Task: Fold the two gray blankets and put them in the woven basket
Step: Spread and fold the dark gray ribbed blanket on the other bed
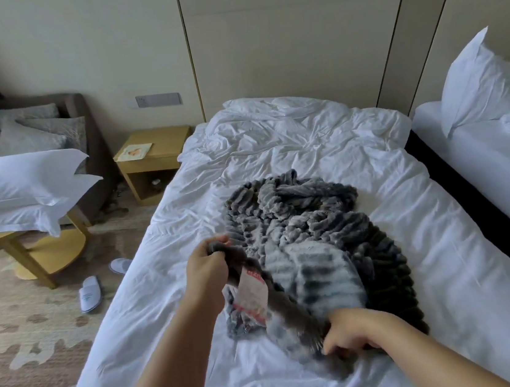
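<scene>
A rumpled white bed [305, 142] is seen from above, filling the middle of the frame. A gray ribbed plush blanket [309, 225] is heaped at its centre, crumpled and unfolded. Lighter and darker gray parts are seen in the heap, and it cannot be told whether one blanket or both are piled there.

The left hand [206, 263], at centre left of the frame, is closed around a bunched edge of the blanket, which is held up off the bed. The right hand [351, 331], at lower centre right, is clenched on the same edge further along, low against the sheet. A stretch of hem is thus drawn between the two hands, probably so that a straight side can be found and the cloth spread before a first fold is made. A white and red label [253, 293] is hung from the held edge, between the hands.

The woven basket is not shown anywhere in the frame, so the folding is judged to be at its very start.

A second bed [500, 163] with an upright white pillow [477, 82] is seen at the right edge. A wooden nightstand [153, 160] is placed at centre left, beside the bed, and white slippers [90, 293] are left on the patterned carpet at left.
</scene>
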The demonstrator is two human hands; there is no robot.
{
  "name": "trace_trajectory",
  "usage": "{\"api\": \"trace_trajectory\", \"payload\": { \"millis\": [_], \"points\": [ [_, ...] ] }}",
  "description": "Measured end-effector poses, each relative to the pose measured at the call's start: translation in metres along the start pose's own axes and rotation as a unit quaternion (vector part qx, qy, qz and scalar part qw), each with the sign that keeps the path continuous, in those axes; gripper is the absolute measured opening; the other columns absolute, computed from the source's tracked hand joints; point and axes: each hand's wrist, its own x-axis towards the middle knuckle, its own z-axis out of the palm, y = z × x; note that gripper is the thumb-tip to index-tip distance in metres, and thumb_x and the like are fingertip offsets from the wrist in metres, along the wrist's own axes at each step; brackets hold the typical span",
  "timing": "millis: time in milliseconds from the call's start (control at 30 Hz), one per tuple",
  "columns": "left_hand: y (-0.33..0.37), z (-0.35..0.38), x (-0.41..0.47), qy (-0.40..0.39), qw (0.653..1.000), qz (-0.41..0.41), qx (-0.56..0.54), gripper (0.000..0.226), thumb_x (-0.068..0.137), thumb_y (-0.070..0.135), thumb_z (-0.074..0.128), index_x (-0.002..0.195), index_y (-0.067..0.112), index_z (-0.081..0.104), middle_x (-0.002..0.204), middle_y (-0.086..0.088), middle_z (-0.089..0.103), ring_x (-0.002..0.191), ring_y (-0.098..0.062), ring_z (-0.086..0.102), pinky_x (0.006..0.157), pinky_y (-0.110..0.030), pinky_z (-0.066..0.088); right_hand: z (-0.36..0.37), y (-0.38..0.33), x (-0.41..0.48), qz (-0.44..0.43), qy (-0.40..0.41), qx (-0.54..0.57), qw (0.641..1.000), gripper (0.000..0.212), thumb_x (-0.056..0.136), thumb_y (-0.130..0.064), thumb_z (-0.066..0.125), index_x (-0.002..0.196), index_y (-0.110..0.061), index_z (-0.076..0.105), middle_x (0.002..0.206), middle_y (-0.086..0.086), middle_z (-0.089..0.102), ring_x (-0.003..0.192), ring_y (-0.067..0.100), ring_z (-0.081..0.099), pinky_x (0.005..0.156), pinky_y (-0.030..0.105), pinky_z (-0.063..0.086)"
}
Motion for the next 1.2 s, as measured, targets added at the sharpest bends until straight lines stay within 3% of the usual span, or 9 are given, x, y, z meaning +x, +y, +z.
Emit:
{"api": "trace_trajectory", "payload": {
  "millis": [200,367,433,633,767,933,1067,1133,1200],
  "points": [
    [-0.010,-0.007,0.009,0.006,0.978,-0.019,0.206,0.023,0.097,0.016,0.036,0.091,0.009,0.057,0.094,-0.018,0.064,0.089,-0.036,0.062,0.081,-0.050,0.054,-0.026,-0.009,-0.005,-0.141,0.218,0.194,0.946,0.005,0.083,-0.013,0.060,0.083,-0.017,0.061,0.080,0.007,0.064,0.071,0.023,0.061,0.060,0.031,0.050],
    [-0.010,-0.011,0.011,-0.013,0.982,-0.130,0.134,0.023,0.096,0.023,0.046,0.088,0.008,0.061,0.083,-0.014,0.066,0.076,-0.031,0.066,0.072,-0.043,0.055,-0.089,-0.045,-0.061,-0.457,0.246,0.567,0.640,0.023,0.085,-0.002,0.053,0.091,-0.021,0.065,0.096,0.005,0.071,0.092,0.020,0.069,0.075,0.030,0.057],
    [-0.010,-0.011,0.012,-0.008,0.985,-0.156,0.076,0.026,0.098,0.025,0.046,0.090,0.006,0.062,0.096,-0.016,0.068,0.091,-0.034,0.067,0.087,-0.052,0.053,-0.108,-0.051,-0.078,-0.526,0.199,0.579,0.591,0.024,0.091,-0.013,0.053,0.106,-0.030,0.062,0.115,-0.006,0.066,0.110,0.010,0.062,0.090,0.029,0.053],
    [-0.013,0.000,0.003,-0.143,0.945,-0.241,-0.169,0.018,0.088,0.007,0.041,0.084,0.002,0.058,0.090,-0.013,0.054,0.083,-0.024,0.054,0.089,-0.040,0.042,-0.074,-0.037,-0.024,-0.185,0.196,0.416,0.868,0.014,0.096,-0.015,0.049,0.106,-0.017,0.059,0.095,0.004,0.065,0.079,0.017,0.060,0.070,0.029,0.045],
    [-0.010,0.009,-0.012,-0.193,0.916,-0.290,-0.201,0.021,0.079,0.014,0.053,0.086,-0.004,0.063,0.087,-0.019,0.067,0.078,-0.029,0.065,0.077,-0.041,0.054,-0.014,-0.019,0.022,-0.030,0.028,0.481,0.876,0.018,0.095,-0.024,0.050,0.102,-0.009,0.056,0.087,0.011,0.062,0.074,0.022,0.060,0.065,0.029,0.045],
    [0.012,0.027,-0.022,-0.212,0.894,-0.312,-0.241,0.029,0.086,0.019,0.059,0.104,-0.003,0.060,0.112,-0.021,0.063,0.101,-0.032,0.061,0.089,-0.046,0.051,0.023,-0.028,0.063,-0.032,-0.100,0.800,0.591,0.058,0.091,-0.040,0.056,0.125,0.002,0.035,0.108,0.029,0.054,0.094,0.039,0.060,0.080,0.047,0.048],
    [0.038,0.016,-0.022,-0.232,0.900,-0.267,-0.254,0.029,0.067,0.002,0.059,0.094,-0.009,0.061,0.091,-0.023,0.068,0.081,-0.029,0.066,0.071,-0.044,0.057,-0.010,-0.016,0.071,-0.054,0.001,0.947,0.318,0.043,0.094,-0.027,0.055,0.127,-0.001,0.047,0.112,0.021,0.056,0.099,0.030,0.059,0.087,0.038,0.048],
    [0.051,0.002,-0.014,-0.219,0.913,-0.235,-0.253,0.027,0.065,-0.001,0.056,0.091,-0.009,0.059,0.083,-0.022,0.067,0.068,-0.027,0.068,0.063,-0.041,0.059,-0.037,-0.001,0.066,-0.067,0.052,0.960,0.266,0.021,0.097,-0.019,0.050,0.114,-0.006,0.054,0.093,0.009,0.060,0.078,0.016,0.059,0.070,0.025,0.048],
    [0.064,-0.014,-0.001,-0.190,0.920,-0.203,-0.275,0.027,0.065,-0.003,0.054,0.092,-0.007,0.057,0.079,-0.020,0.066,0.062,-0.025,0.069,0.061,-0.036,0.060,-0.063,0.007,0.056,-0.086,0.060,0.941,0.321,0.015,0.098,-0.014,0.045,0.093,-0.008,0.058,0.065,0.000,0.055,0.055,0.008,0.050,0.052,0.018,0.041]
  ]
}}
